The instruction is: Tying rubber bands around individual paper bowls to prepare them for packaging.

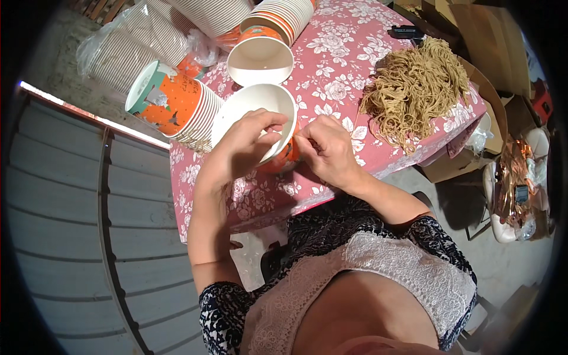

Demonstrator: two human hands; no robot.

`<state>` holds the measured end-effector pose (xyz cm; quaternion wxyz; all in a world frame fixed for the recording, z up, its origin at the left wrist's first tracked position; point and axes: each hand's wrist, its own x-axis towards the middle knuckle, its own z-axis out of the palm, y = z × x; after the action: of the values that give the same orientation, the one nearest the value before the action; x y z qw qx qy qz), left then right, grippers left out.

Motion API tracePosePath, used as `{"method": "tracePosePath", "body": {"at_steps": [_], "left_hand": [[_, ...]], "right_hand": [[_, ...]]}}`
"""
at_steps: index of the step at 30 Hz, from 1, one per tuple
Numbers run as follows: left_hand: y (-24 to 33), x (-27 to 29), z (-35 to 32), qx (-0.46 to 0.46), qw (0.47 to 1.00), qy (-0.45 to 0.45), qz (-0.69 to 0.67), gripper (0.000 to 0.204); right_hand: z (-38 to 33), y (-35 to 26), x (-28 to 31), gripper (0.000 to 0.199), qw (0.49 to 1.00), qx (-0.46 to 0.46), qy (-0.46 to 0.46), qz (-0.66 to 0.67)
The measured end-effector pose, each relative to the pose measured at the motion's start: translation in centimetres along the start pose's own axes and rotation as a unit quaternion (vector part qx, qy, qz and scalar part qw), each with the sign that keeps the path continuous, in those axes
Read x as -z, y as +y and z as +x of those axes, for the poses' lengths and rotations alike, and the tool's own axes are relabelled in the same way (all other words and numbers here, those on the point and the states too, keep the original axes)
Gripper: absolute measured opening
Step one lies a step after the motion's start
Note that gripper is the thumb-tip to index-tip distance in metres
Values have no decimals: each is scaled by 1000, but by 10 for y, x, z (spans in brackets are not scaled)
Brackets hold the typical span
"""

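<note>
A paper bucket, white inside and orange outside, lies tilted on the table in front of me with its mouth toward me. My left hand reaches across that mouth. Its fingers are loosely bent, with a gap between thumb and forefinger, and I see nothing held there. My right hand is at the bucket's right rim, thumb and forefinger pinched together. Whatever is between those fingertips is too small to make out. Just beyond lies another bucket, its white mouth facing me.
Nested stacks of orange paper buckets lie to the left and at the back, some in clear plastic. A heap of tan cord covers the right of the flowered tablecloth, near a black tool. Cardboard boxes stand beyond.
</note>
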<state>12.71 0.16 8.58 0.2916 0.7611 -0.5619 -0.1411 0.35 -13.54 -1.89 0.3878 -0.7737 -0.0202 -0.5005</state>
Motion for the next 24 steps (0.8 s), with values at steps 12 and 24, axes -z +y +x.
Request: {"method": "tracePosePath", "body": {"at_steps": [12, 24], "left_hand": [[1, -10, 8, 82, 996, -29, 16, 17], [14, -25, 0, 30, 975, 168, -143, 20]], "right_hand": [[6, -1, 9, 12, 995, -66, -60, 33], [24, -15, 43, 12, 991, -40, -112, -55]]}}
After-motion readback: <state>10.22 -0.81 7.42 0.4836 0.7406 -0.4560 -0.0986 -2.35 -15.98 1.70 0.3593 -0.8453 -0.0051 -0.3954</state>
